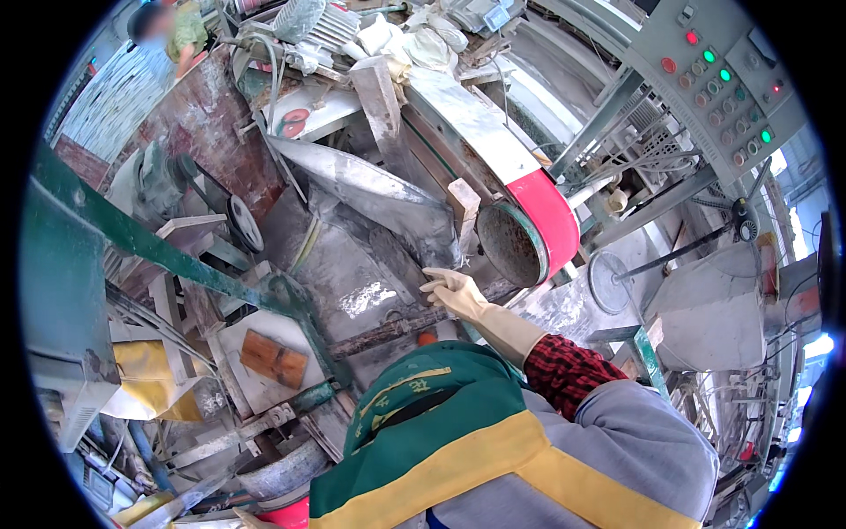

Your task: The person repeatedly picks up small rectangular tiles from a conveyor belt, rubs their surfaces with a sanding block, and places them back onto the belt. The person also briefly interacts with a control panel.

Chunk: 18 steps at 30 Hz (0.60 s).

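My right hand (456,293), in a cream rubber glove, reaches forward from the lower middle. Its fingers point left, stretched out and slightly apart, and nothing shows in them. Just beyond the fingertips is the lower end of a dusty grey metal chute (379,196). To the right of that end stands a belt housing with a red rounded end (552,225) and a rusty round opening (509,244). Whether the fingertips touch the chute, I cannot tell. A small wooden block (463,204) sits between chute and housing. My left hand is out of view.
A green metal beam (167,238) crosses at the left, near a belt and pulley (244,222). A wooden brick-shaped piece (273,358) lies on a pale board. At upper right is a control panel (718,84) with lit buttons. Another person (181,35) is at far upper left.
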Each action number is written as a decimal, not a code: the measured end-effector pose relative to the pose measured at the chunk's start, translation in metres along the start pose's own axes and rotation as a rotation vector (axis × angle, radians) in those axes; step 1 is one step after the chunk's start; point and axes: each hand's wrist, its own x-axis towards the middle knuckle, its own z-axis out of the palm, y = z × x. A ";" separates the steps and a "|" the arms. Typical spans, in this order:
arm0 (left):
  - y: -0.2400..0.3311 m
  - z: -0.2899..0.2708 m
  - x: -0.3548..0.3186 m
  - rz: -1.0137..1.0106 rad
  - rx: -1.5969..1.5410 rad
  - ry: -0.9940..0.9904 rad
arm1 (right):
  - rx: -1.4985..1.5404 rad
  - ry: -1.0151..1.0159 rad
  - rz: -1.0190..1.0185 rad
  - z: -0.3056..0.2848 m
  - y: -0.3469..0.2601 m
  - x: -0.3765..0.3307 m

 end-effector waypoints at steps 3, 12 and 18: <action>0.010 -0.013 -0.009 -0.021 -0.038 -0.043 | -0.015 -0.015 0.017 0.009 -0.001 -0.003; -0.006 -0.013 0.000 -0.006 -0.081 -0.014 | -0.039 -0.070 0.039 0.025 0.011 -0.003; -0.020 -0.004 0.016 0.023 -0.108 0.005 | -0.055 -0.095 0.068 0.022 0.003 -0.004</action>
